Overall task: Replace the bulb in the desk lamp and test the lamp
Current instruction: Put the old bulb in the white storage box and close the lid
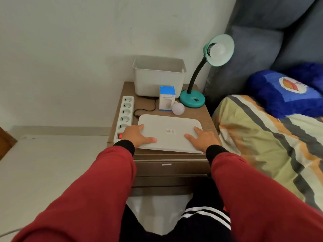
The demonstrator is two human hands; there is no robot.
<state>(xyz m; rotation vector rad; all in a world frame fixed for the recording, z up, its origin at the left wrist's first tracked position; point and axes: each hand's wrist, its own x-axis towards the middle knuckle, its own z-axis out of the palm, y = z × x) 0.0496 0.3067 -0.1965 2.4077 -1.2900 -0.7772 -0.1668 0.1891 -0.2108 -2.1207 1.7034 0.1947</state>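
The desk lamp (pixel 192 100) stands at the back right of the small bench (pixel 204 112), with a green base and a bendy black neck. Its shade tips up, and a round white bulb (pixel 217 49) sits inside it. A spare bulb (pixel 178 108) lies loose on the bench, touching a small blue and white box (pixel 167 98) and near the lamp base.

Both hands lie flat on a big white lid (pixel 170 135) at the front of the bench. The left hand (pixel 138 135) presses the left side with fingers spread. The right hand (pixel 201 137) presses the right side the same way. Neither hand grips anything; they rest on top.

A bulb is light, smooth and likely easy to break. It is best held softly around its fat round part and turned, not squeezed. The lamp neck will probably bend, so the other hand should steady the shade.

A grey tub (pixel 159 77) stands behind the box. A white power strip (pixel 125 116) runs along the left edge, with a red switch near the front. A black cord (pixel 148 109) curls beside it. The lid takes up the front, so reaching the lamp means going over it. The loose bulb could roll if bumped. A bed (pixel 262 137) is close on the right.
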